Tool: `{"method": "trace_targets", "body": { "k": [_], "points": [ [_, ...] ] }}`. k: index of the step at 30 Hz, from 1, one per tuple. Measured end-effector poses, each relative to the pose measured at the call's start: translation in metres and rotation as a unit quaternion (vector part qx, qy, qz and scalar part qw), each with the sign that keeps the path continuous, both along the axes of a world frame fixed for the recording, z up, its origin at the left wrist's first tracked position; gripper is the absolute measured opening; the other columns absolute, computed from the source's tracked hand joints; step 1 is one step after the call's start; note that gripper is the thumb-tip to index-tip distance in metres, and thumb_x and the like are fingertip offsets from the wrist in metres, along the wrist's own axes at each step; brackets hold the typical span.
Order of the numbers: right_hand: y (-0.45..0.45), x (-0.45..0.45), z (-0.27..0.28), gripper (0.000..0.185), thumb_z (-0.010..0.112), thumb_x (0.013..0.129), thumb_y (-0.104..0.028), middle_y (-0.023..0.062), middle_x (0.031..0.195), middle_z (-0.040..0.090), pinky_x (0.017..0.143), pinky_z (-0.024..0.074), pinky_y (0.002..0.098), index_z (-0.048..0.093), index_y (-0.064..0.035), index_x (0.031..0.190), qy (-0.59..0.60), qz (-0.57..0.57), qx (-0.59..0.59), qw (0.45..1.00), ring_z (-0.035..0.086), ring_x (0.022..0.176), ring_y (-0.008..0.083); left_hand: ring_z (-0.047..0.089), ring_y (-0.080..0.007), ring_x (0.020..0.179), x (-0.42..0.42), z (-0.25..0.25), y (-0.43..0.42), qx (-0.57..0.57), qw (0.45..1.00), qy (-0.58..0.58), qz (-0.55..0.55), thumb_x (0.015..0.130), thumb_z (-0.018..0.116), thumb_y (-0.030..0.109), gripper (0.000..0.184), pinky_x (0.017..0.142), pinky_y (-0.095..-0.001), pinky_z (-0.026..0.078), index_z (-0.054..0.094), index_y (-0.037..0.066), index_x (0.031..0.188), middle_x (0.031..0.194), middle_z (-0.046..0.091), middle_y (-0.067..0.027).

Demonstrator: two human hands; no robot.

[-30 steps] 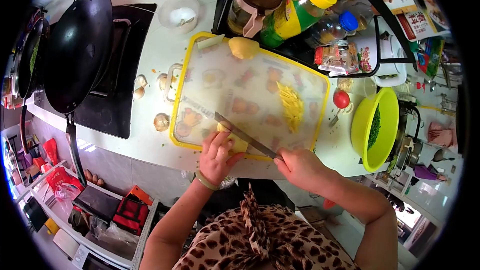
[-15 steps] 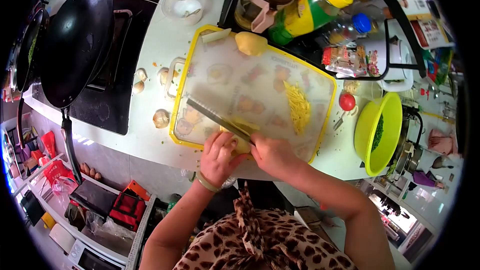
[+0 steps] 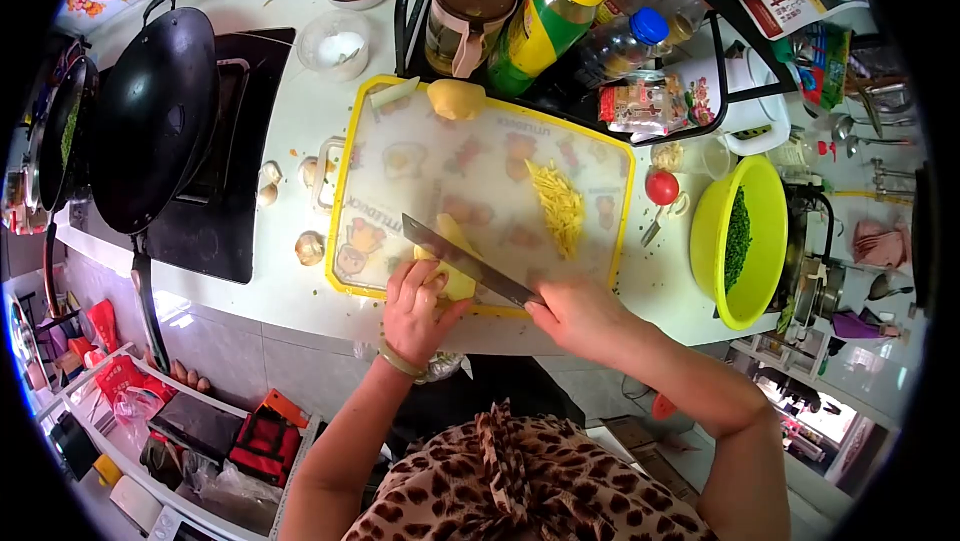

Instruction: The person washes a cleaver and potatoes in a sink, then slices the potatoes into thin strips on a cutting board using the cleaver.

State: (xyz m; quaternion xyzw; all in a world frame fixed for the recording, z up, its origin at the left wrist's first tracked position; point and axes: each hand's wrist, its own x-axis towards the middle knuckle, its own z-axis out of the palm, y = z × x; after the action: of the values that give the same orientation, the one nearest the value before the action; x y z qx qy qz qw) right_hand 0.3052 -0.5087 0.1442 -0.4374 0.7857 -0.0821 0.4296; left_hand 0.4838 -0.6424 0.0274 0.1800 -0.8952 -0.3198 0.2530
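My left hand (image 3: 413,303) is closed over a peeled potato (image 3: 458,287) at the near edge of the yellow-rimmed cutting board (image 3: 400,203). In my right hand (image 3: 585,313) is the handle of a kitchen knife (image 3: 468,263), its blade slanting across the board right along the potato's far side. A potato slice (image 3: 452,231) lies just beyond the blade. Farther right on the board is a pile of yellow potato shreds (image 3: 557,209). Another peeled potato (image 3: 457,101) rests at the board's far edge, beside a pale green vegetable piece (image 3: 393,93).
To the left, a black wok (image 3: 155,121) sits on the cooktop (image 3: 235,211). Garlic (image 3: 310,248) lies beside the board. A black rack (image 3: 735,96) with bottles stands behind. At right are a tomato (image 3: 661,187) and a green basin (image 3: 705,241) holding chopped greens.
The view has shifted, so the board appears farther left. The knife now shows more of its blade, and a slice shows beyond it. Both hands keep their hold.
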Motion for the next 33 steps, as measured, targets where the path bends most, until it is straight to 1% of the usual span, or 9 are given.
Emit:
{"method": "trace_targets", "body": {
  "k": [11, 14, 16, 18, 23, 25, 28, 32, 33],
  "points": [
    [-0.022, 0.007, -0.017, 0.022, 0.052, 0.090, -0.022, 0.0187, 0.071, 0.061, 0.061, 0.0468, 0.0494, 0.056, -0.0016, 0.082, -0.007, 0.027, 0.048, 0.998, 0.060, 0.065, 0.0395, 0.052, -0.0372, 0.107, 0.004, -0.007, 0.001, 0.029, 0.999, 0.012, -0.006, 0.058, 0.084, 0.014, 0.054, 0.088, -0.0452, 0.045, 0.054, 0.005, 0.103, 0.117, 0.054, -0.0130],
    [-0.031, 0.021, -0.054, 0.021, 0.051, 0.090, -0.021, 0.0183, 0.070, 0.061, 0.061, 0.0466, 0.0492, 0.056, -0.0021, 0.083, 0.017, 0.013, 0.003, 1.000, 0.060, 0.066, 0.0393, 0.052, -0.0375, 0.108, 0.005, -0.009, 0.001, 0.030, 0.999, 0.005, -0.009, 0.057, 0.084, 0.015, 0.055, 0.089, -0.0453, 0.045, 0.054, 0.006, 0.103, 0.118, 0.054, -0.0134],
    [-0.032, 0.029, -0.069, 0.021, 0.051, 0.091, -0.022, 0.0183, 0.070, 0.060, 0.061, 0.0460, 0.0492, 0.055, -0.0024, 0.084, 0.011, -0.034, -0.105, 0.994, 0.059, 0.066, 0.0394, 0.052, -0.0374, 0.108, 0.006, -0.010, 0.000, 0.027, 0.999, 0.003, -0.018, 0.057, 0.084, 0.016, 0.056, 0.089, -0.0453, 0.045, 0.054, 0.006, 0.104, 0.118, 0.054, -0.0137],
    [-0.032, 0.028, -0.071, 0.021, 0.051, 0.091, -0.022, 0.0180, 0.070, 0.060, 0.061, 0.0459, 0.0488, 0.055, -0.0026, 0.084, 0.013, -0.043, -0.098, 0.994, 0.059, 0.066, 0.0393, 0.052, -0.0375, 0.108, 0.004, -0.009, 0.001, 0.026, 0.999, 0.014, -0.011, 0.058, 0.083, 0.017, 0.056, 0.089, -0.0456, 0.044, 0.053, 0.005, 0.104, 0.118, 0.054, -0.0140],
    [-0.035, 0.012, -0.031, 0.023, 0.054, 0.090, -0.023, 0.0188, 0.070, 0.059, 0.060, 0.0452, 0.0458, 0.057, -0.0006, 0.083, 0.007, -0.053, -0.087, 0.995, 0.059, 0.066, 0.0383, 0.051, -0.0378, 0.107, 0.001, -0.004, 0.002, 0.019, 1.000, 0.010, -0.002, 0.059, 0.083, 0.016, 0.055, 0.090, -0.0461, 0.044, 0.052, 0.005, 0.103, 0.116, 0.054, -0.0138],
    [-0.029, 0.005, -0.009, 0.024, 0.055, 0.090, -0.023, 0.0188, 0.069, 0.059, 0.059, 0.0450, 0.0447, 0.058, -0.0005, 0.084, 0.010, -0.051, -0.004, 0.999, 0.058, 0.064, 0.0376, 0.051, -0.0378, 0.107, 0.001, -0.003, 0.001, 0.010, 1.000, 0.006, -0.001, 0.059, 0.083, 0.015, 0.054, 0.090, -0.0462, 0.044, 0.052, 0.005, 0.103, 0.116, 0.054, -0.0136],
    [-0.014, -0.001, -0.003, 0.023, 0.054, 0.090, -0.023, 0.0190, 0.070, 0.059, 0.059, 0.0450, 0.0447, 0.059, -0.0004, 0.086, 0.013, -0.002, 0.005, 1.000, 0.058, 0.064, 0.0373, 0.051, -0.0374, 0.107, 0.001, -0.004, 0.001, 0.007, 1.000, 0.011, -0.002, 0.059, 0.083, 0.015, 0.055, 0.090, -0.0458, 0.044, 0.053, 0.005, 0.103, 0.116, 0.054, -0.0132],
    [-0.005, 0.001, -0.002, 0.025, 0.052, 0.091, -0.024, 0.0192, 0.069, 0.060, 0.060, 0.0462, 0.0481, 0.057, -0.0004, 0.081, 0.017, 0.009, -0.005, 1.000, 0.059, 0.065, 0.0397, 0.051, -0.0370, 0.107, 0.002, -0.006, 0.001, -0.001, 1.000, 0.010, -0.003, 0.058, 0.084, 0.015, 0.054, 0.089, -0.0451, 0.044, 0.054, 0.005, 0.103, 0.117, 0.053, -0.0123],
    [-0.007, 0.001, 0.000, 0.025, 0.052, 0.091, -0.023, 0.0194, 0.069, 0.060, 0.061, 0.0464, 0.0484, 0.057, -0.0004, 0.081, 0.006, 0.000, 0.023, 1.000, 0.059, 0.065, 0.0400, 0.051, -0.0369, 0.107, 0.001, -0.006, 0.001, 0.004, 1.000, 0.009, -0.004, 0.058, 0.084, 0.015, 0.054, 0.089, -0.0450, 0.044, 0.054, 0.006, 0.102, 0.117, 0.053, -0.0121]
  ]
}}
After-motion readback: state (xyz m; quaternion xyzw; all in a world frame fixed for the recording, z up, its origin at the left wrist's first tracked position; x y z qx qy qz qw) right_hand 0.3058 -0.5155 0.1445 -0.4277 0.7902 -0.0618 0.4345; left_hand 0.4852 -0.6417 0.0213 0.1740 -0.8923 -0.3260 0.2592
